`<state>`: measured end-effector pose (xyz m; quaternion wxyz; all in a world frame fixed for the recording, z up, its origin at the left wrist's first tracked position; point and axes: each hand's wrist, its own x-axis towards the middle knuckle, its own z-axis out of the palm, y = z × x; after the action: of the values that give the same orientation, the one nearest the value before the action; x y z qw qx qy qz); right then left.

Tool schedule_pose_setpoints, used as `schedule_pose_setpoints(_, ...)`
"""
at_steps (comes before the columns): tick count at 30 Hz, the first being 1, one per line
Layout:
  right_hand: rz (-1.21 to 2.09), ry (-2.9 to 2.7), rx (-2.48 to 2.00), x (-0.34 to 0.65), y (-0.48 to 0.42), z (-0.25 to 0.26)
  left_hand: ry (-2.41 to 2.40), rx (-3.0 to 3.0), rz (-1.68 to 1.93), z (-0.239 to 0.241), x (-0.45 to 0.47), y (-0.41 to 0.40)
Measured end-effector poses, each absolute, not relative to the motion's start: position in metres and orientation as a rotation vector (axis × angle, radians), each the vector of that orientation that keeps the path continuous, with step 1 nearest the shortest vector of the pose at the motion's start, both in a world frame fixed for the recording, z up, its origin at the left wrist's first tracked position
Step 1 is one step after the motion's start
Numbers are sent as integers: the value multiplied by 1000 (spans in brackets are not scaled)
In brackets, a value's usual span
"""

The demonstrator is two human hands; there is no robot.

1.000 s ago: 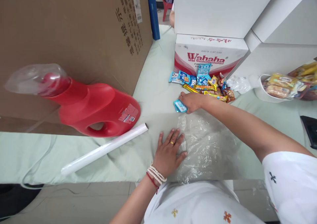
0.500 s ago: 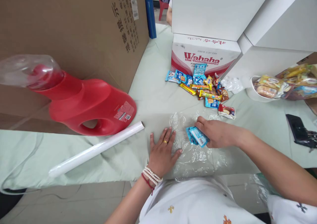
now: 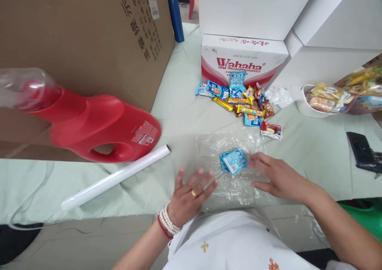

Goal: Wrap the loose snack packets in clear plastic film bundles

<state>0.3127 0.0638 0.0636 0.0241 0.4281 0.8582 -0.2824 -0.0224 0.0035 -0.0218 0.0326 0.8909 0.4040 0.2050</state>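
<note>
Two or more blue snack packets (image 3: pixel 234 161) lie stacked on a sheet of clear plastic film (image 3: pixel 209 150) at the table's front edge. My right hand (image 3: pixel 276 176) is just right of the packets, fingers apart, with nothing in it. My left hand (image 3: pixel 191 194), wearing a ring and bead bracelets, hovers blurred over the film's left edge with its fingers spread. Beyond the film sits a pile of small wrapped snacks (image 3: pixel 238 99) in blue, yellow and brown. A red-and-white snack packet (image 3: pixel 271 130) rests at the pile's near right side.
To the left are a red plastic jug (image 3: pixel 110 127), a white roll (image 3: pixel 116 178) and a large cardboard box (image 3: pixel 74 35). A Wahaha carton (image 3: pixel 243 59) stands behind the pile. Rightward are a white tub (image 3: pixel 307 105) of snacks and a black phone (image 3: pixel 359 150). A blue roll (image 3: pixel 175 13) stands at the back.
My right hand has let go of the blue packets, leaving them on the film, and has drawn back right. My left hand has lifted off the film and shifted slightly toward me.
</note>
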Motion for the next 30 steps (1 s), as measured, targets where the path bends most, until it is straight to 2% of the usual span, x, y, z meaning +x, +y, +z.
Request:
schedule_pose_setpoints(2,-942,2658,1303,329,38,54,844,2716,496,-19,-29,1)
schedule_pose_setpoints(4,-990,2644,1323,341,15,37,715,2621,373,-20,-34,0)
schedule_pose_setpoints(9,-1182,2671,1484,356,-7,6,760,2481,329,-28,-39,6)
schedule_pose_setpoints(14,-1448,2617,1455,364,23,25,877,2131,404,-8,-35,31)
schedule_pose_setpoints(18,-1440,2568,1504,370,63,43,1132,1770,486,11,-30,64)
schedule_pose_setpoints(24,-1232,2530,1552,361,127,29,1536,1576,613,-5,-12,108)
schedule_pose_setpoints(30,-276,2506,1905,327,128,29,1855,1659,620,-17,2,119)
